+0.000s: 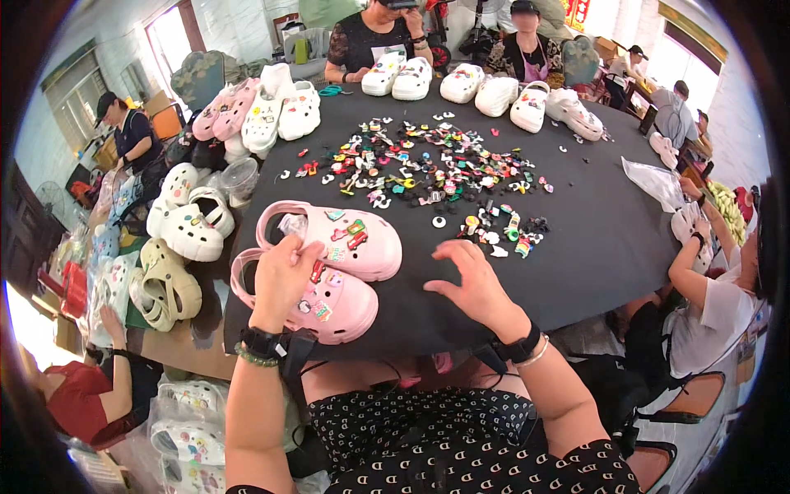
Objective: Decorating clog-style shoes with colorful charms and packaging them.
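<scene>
Head view: at lower centre-left of the frame, the left hand (pixel 281 276) rests on the nearer pink clog (pixel 317 300), fingers curled at its strap; whether it pinches a charm I cannot tell. The second pink clog (pixel 350 239) lies just behind, touching it. The right hand (pixel 471 280) hovers spread and empty over the black tabletop (pixel 592 239), near the scattered pile of small charms (pixel 428 169). A sweeping wrist could likely knock loose charms off the edge. At upper left, a clear plastic cup (pixel 240 177) stands among white clogs (pixel 193 226); its contents are unclear.
</scene>
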The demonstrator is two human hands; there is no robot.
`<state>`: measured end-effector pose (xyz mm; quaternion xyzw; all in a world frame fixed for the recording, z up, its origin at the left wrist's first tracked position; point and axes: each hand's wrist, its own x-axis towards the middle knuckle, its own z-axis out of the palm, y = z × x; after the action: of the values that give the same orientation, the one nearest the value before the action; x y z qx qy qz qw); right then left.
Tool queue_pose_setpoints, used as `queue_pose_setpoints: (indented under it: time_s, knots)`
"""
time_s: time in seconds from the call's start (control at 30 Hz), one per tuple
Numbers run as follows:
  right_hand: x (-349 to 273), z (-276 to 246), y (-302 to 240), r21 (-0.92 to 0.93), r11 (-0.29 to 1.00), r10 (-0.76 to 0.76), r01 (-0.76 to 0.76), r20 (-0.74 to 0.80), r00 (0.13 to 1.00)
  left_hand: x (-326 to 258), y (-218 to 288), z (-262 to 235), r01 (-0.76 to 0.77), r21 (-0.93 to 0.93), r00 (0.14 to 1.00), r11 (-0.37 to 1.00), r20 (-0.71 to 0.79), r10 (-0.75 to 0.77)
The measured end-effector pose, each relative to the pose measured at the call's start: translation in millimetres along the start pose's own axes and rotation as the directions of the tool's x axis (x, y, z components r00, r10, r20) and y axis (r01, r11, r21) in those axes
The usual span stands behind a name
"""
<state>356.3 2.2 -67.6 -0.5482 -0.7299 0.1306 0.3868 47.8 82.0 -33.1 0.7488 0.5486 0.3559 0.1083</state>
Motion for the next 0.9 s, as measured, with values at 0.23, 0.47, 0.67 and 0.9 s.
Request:
queue_pose_setpoints:
  time_s: [0.23,0.47,0.67,0.9]
  knots:
    - [67.6,34.2,-39.9,0.079,0.967,-0.248,0.244,0.054,0.967,-7.1,-4.3,-3.6,-0.002,0.004,1.0,1.0,-0.005,0.002]
    - [119.6,58.8,-42.0,0.075,0.965,-0.261,0.25,0.256,0.931,-6.8,-3.0,-3.2,-0.045,-0.035,0.999,0.998,-0.01,0.044]
    - [147.3,64.7,-27.1,0.117,0.949,-0.316,0.293,0.349,0.882,-3.5,-4.8,-1.7,-0.017,-0.118,1.0,0.993,0.013,0.019]
    - [139.5,68.0,-25.2,0.182,0.933,-0.344,0.309,0.208,0.915,2.1,0.0,-5.1,0.056,-0.094,0.998,0.994,0.033,-0.053]
